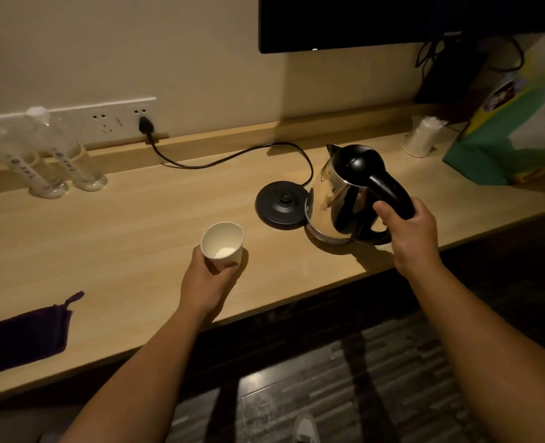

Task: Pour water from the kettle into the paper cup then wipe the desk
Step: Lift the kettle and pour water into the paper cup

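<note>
The right hand (407,231) grips the kettle (348,193) by its handle (spout pointing far-left); the paper cup (222,246), clasped by the left hand (207,279), sits near-left across 1 base (280,204).

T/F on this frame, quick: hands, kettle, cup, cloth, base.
1. The right hand grips the kettle by its handle. True.
2. The kettle sits on its base. False: it is off the base, beside it.
3. The left hand holds the paper cup. True.
4. The dark cloth lies under the cup. False: it lies apart, at the desk's left edge.
5. The base's cord is unplugged. False: it is in the wall socket.
</note>
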{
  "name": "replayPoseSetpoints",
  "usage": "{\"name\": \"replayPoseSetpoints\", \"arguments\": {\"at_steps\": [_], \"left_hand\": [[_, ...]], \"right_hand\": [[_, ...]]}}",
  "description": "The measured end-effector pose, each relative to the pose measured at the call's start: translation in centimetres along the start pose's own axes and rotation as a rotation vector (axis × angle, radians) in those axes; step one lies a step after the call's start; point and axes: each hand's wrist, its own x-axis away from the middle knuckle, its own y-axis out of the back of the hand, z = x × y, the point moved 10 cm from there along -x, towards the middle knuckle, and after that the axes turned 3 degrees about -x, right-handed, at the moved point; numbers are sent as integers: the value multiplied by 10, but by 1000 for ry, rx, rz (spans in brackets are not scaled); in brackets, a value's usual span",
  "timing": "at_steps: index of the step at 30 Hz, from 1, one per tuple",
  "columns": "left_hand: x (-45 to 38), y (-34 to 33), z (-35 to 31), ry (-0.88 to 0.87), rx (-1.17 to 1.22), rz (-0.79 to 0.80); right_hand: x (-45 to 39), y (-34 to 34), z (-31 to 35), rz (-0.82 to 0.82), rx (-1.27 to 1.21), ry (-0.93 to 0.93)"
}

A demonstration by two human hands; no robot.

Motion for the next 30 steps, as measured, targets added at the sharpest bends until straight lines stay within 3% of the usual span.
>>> {"name": "replayPoseSetpoints", "arguments": {"at_steps": [6, 15, 21, 30], "left_hand": [[4, 3, -8, 13, -32, -6], [3, 3, -8, -5, -17, 0], [3, 3, -9, -14, -14, -13], [0, 3, -5, -25, -34, -35]], "right_hand": [[10, -34, 52, 243, 95, 141], [31, -105, 90, 607, 356, 189], [37, -128, 116, 716, 560, 301], [40, -156, 139, 794, 678, 345]]}}
